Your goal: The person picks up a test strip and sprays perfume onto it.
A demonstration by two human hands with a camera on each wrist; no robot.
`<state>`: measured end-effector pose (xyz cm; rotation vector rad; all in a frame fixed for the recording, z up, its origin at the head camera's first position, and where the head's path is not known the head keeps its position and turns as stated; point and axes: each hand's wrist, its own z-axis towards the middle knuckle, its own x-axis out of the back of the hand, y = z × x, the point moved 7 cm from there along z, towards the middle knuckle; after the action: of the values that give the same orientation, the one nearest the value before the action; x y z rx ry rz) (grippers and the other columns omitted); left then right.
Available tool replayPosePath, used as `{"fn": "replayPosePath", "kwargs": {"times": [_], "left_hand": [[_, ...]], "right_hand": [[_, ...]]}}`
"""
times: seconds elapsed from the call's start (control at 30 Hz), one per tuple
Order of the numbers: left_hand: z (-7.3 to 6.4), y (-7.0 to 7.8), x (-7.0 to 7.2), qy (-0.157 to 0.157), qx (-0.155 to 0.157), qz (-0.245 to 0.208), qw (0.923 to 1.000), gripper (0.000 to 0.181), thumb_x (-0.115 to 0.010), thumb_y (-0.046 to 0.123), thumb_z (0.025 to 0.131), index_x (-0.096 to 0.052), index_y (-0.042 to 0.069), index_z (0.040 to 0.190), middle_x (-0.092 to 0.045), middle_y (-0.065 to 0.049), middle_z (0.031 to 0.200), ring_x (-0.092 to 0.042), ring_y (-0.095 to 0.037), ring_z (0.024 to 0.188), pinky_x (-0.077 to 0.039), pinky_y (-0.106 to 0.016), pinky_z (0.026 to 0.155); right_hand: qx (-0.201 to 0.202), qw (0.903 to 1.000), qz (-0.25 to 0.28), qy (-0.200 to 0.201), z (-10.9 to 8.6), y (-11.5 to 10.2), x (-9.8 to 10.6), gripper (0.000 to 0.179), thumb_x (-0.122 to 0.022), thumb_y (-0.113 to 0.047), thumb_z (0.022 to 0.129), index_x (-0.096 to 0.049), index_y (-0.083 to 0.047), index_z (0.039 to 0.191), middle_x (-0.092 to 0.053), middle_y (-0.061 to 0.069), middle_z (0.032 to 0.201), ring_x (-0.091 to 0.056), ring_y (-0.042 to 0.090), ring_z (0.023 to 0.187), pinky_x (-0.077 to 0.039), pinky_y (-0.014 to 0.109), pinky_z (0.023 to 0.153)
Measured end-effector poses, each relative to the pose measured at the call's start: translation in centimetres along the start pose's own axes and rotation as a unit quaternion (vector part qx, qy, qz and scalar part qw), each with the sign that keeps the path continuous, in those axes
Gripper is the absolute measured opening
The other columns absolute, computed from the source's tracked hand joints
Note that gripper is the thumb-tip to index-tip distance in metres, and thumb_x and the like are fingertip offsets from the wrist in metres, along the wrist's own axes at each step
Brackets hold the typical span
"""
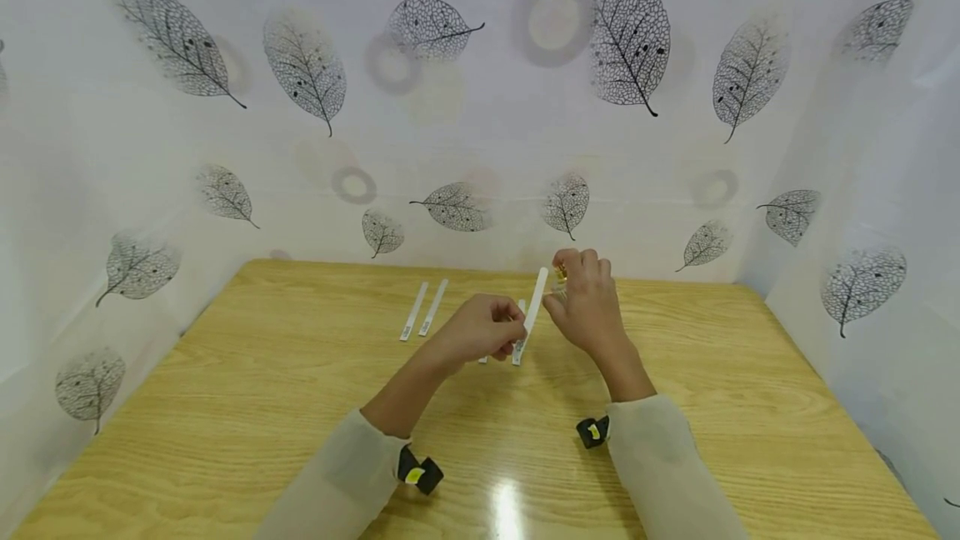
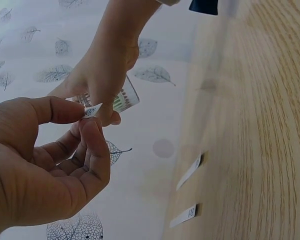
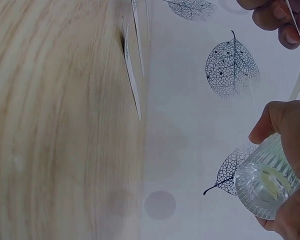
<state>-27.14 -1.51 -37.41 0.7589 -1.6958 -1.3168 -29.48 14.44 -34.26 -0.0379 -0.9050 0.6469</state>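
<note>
My left hand [image 1: 483, 327] pinches a white paper test strip [image 1: 536, 302] between thumb and forefinger, near its printed end. The strip slants upward, its plain end beside my right hand [image 1: 588, 298]. That hand grips a ribbed clear glass perfume bottle [image 3: 260, 185] with a gold-coloured part [image 1: 561, 272] near its top. In the right wrist view the bottle is tilted, its round base toward the camera. Much of it is hidden by the fingers. The left wrist view shows the strip's printed end [image 2: 91, 111] between the fingertips.
Two more white strips [image 1: 414, 312] lie side by side on the wooden table [image 1: 300, 407], left of my hands. Another strip [image 1: 522, 305] lies partly hidden behind my left hand. A leaf-printed white curtain [image 1: 465, 132] stands behind the table and along both sides.
</note>
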Motion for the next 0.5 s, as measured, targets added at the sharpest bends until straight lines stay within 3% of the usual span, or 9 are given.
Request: {"fn": "replayPosePath", "kwargs": {"times": [0.27,0.5], "left_hand": [[-0.12,0.2,-0.08,-0.004,0.003,-0.01,0.9999,0.008,-0.063,0.011,0.098,-0.067,0.004,0.099,-0.064,-0.014,0.085,-0.059,-0.018,0.068,-0.057,-0.033,0.065],[-0.16,0.36,-0.23,-0.006,-0.003,-0.007,0.9999,0.008,-0.063,0.01,0.097,-0.067,0.004,0.097,-0.064,-0.011,0.083,-0.059,-0.017,0.067,-0.058,-0.036,0.066]], "right_hand": [[0.006,0.9996,-0.024,0.012,-0.07,-0.02,0.16,0.049,-0.07,-0.005,0.08,-0.043,-0.012,0.12,-0.049,0.019,0.1,-0.042,0.038,0.081,-0.038,0.046,0.062],[0.0,0.9993,-0.031,0.02,-0.07,0.06,0.18,0.048,-0.07,-0.002,0.079,-0.044,-0.011,0.119,-0.049,0.021,0.101,-0.042,0.039,0.081,-0.037,0.046,0.06]]}}
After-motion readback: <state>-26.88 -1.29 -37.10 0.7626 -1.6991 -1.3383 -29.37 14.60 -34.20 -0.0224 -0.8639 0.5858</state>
